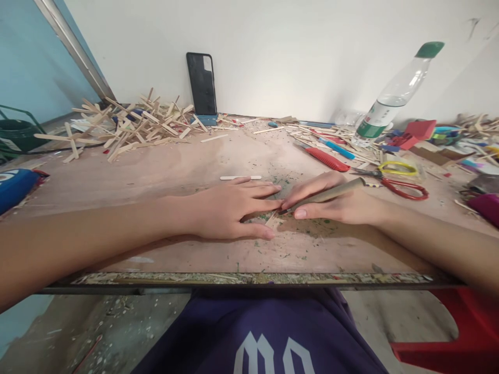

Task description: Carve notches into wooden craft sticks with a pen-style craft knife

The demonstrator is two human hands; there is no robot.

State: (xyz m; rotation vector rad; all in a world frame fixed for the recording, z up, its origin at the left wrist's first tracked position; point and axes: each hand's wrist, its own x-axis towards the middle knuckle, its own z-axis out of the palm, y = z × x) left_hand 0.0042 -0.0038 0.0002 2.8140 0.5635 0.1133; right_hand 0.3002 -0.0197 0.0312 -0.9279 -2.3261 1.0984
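Observation:
My left hand (230, 210) lies flat on the wooden table with its fingers spread. Between its thumb and forefinger shows a thin sliver of pale wood (272, 218), partly covered by the hands. My right hand (331, 202) is closed round the olive-grey handle of what looks like a craft knife (331, 193). The knife's dark tip points left and down at the wood, close to the left forefinger. Just beyond the left fingers rests a craft stick (240, 177). Green crumbs (307, 252) are scattered under and around both hands.
A heap of glued craft sticks (144, 124) is at the back left, near a phone (201, 83) propped against the wall. On the right are a red cutter (327, 158), scissors (403, 182), a tilted-looking bottle (384, 109) and a red block (415, 134).

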